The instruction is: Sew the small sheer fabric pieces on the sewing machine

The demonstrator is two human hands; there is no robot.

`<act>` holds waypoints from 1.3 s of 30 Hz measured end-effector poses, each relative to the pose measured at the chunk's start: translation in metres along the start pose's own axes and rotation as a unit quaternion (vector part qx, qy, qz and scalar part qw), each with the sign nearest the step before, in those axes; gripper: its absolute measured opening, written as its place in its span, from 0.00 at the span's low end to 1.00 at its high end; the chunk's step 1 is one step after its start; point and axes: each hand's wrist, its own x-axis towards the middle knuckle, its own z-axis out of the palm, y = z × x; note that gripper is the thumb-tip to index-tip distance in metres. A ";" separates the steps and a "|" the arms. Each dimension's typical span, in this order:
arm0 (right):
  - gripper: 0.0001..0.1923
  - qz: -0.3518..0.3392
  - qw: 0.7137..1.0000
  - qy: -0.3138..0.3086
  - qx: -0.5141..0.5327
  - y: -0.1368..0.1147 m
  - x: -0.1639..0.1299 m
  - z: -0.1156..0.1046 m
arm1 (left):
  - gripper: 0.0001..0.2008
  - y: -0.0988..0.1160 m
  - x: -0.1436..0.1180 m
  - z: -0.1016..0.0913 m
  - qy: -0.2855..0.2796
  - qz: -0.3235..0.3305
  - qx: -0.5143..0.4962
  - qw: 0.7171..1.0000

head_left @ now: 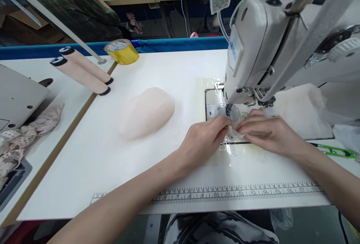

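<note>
A: Position of hands?
B: Left hand [204, 139] and right hand [266, 133] pinch a small fabric piece [233, 133] flat under the sewing machine [253, 48] needle.
A: Readable markings?
B: Printed ruler [239, 191], numbered 6 to 18; machine label illegible

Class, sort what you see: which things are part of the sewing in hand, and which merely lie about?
In use: left hand, right hand, small fabric piece, sewing machine.
Lying about: yellow tape roll, thread cones, green thread snips, lace trim, pale fabric pile.
</note>
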 end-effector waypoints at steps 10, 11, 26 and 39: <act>0.08 0.055 0.996 0.059 -0.044 -0.010 0.001 -0.002 | 0.06 -0.006 0.005 0.002 0.020 0.105 0.060 0.992; 0.08 0.057 0.996 0.058 -0.044 -0.011 0.002 -0.002 | 0.05 -0.005 0.005 0.003 0.028 0.100 0.056 0.993; 0.02 0.161 0.973 0.107 0.128 -0.016 0.006 0.011 | 0.03 -0.002 0.006 0.001 0.020 -0.009 0.001 1.000; 0.03 0.194 0.961 0.123 0.156 -0.019 0.006 0.014 | 0.04 0.001 0.005 0.002 0.021 -0.032 -0.047 0.998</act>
